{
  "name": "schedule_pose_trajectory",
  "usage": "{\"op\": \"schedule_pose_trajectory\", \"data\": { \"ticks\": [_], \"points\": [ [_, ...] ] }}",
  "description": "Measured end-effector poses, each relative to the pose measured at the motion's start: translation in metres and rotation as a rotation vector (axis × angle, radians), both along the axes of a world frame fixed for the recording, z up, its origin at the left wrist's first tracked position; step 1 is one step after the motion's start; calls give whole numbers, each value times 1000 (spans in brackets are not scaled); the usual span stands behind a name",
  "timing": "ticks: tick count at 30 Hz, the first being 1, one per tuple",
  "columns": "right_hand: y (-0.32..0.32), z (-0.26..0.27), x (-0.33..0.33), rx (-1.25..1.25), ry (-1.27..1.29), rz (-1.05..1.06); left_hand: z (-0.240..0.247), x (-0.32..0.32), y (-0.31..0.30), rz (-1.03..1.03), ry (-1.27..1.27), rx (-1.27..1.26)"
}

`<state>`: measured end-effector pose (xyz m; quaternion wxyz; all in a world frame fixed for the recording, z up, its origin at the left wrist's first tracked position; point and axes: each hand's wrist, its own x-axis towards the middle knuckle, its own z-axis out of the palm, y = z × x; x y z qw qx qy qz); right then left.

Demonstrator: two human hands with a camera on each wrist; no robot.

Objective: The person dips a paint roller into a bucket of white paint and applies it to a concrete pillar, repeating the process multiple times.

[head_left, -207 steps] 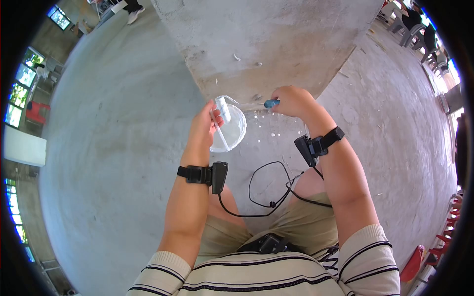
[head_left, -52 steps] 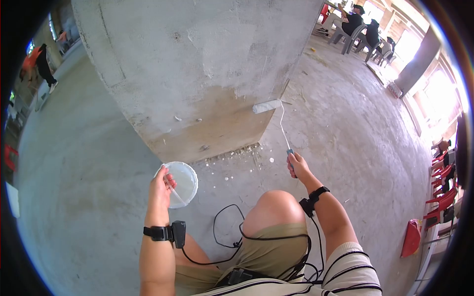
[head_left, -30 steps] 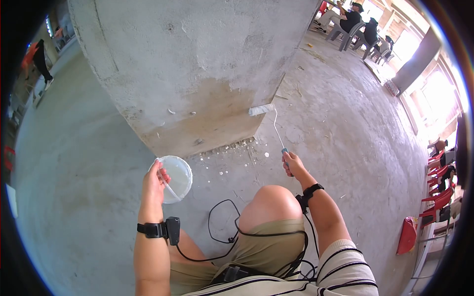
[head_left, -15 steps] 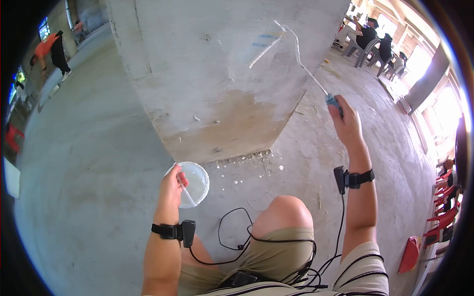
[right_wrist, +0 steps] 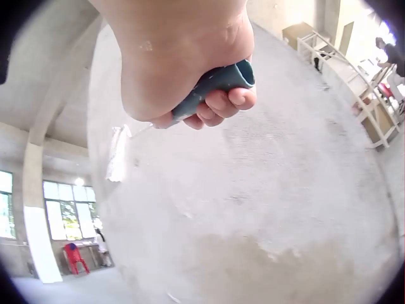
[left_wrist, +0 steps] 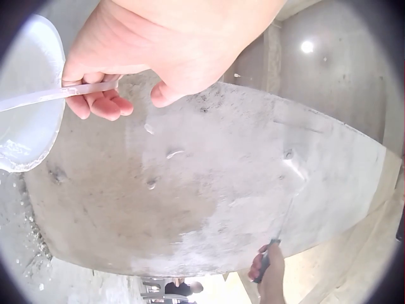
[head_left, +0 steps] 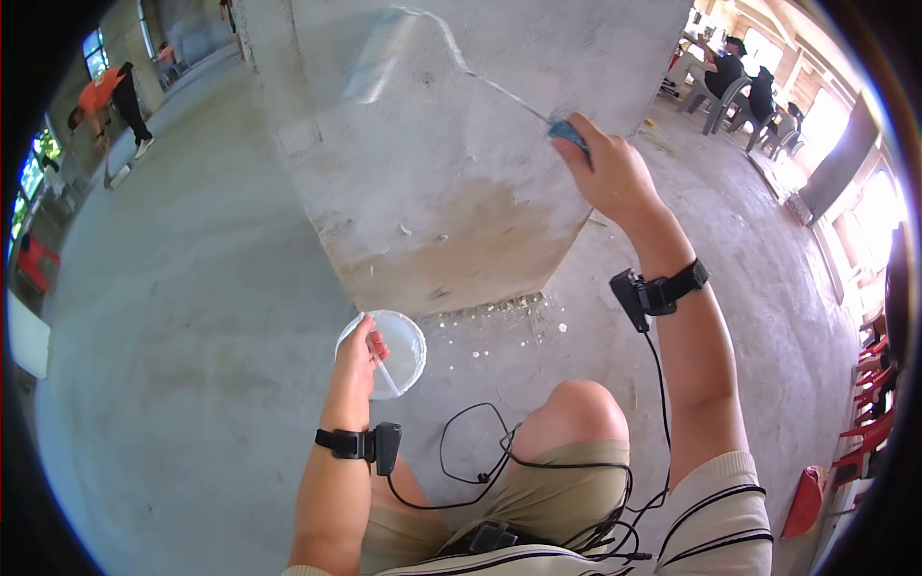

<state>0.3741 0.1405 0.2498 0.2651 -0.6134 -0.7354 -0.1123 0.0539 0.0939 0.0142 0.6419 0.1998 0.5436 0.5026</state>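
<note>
The left hand [head_left: 357,357] grips the white handle strip of a white bucket [head_left: 407,336], with fingers curled round it in the left wrist view [left_wrist: 101,95]. Blue and tubular, the handle [right_wrist: 221,82] of a paint roller is wrapped by the right hand [head_left: 619,178]. The roller's sleeve [head_left: 382,58], blurred in the head view, lies at the upper part of a grey wall face [head_left: 432,125]; a thin bent rod joins it to the handle. Low on that face is a brown, uncoated-looking patch [head_left: 480,235].
White specks [head_left: 475,355] dot the floor [head_left: 192,317] along the wall's foot. Black cables [head_left: 490,408] run from the wrist cameras over the lap. A bent-over person [head_left: 106,96] stands far left; seated people [head_left: 728,67] are far right. A red object [head_left: 805,501] lies lower right.
The right hand has lifted the roller from near the wall's lower right edge, then carried it up and leftward across the face. The left hand still holds the bucket.
</note>
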Motion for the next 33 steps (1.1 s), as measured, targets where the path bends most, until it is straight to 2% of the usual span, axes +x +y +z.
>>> {"op": "schedule_pose_trajectory", "data": {
  "ticks": [2, 5, 6, 10, 15, 17, 20, 22, 24, 27, 29, 31, 33],
  "points": [
    [1, -26, 25, 3, 26, -34, -4, -1, -1, 5, -8, -13],
    [-12, -91, 103, -76, 19, -174, -2, -1, -2, -31, -53, 45],
    [-20, -113, 126, -6, 42, -136, -1, -2, -3, -21, -48, 19],
    [-44, -148, 142, -87, 252, -126, 9, 2, -4, -46, -10, -26],
    [-19, -161, 99, -172, 361, -63, 7, 0, -4, -63, 16, -42],
    [-8, -165, 85, -54, 374, 55, 8, 2, -2, -54, 23, -30],
    [-11, -160, 60, -220, 337, 40, 13, 2, -1, -53, 49, -65],
    [-11, -161, 46, -292, 331, 118, 14, 2, -2, -75, 87, -87],
    [-4, -155, 33, -380, 286, 146, 6, 0, -3, -107, 133, -91],
    [14, -161, -1, -383, -10, 240, -9, -3, -2, -195, 201, -98],
    [27, -160, -40, -385, -35, 269, -10, -3, 0, -289, 245, -98],
    [34, -162, -73, -338, -61, 331, -14, 1, 0, -286, 238, -76],
    [32, -167, -86, -331, -50, 308, -12, 4, -1, -294, 241, -62]
  ]
}}
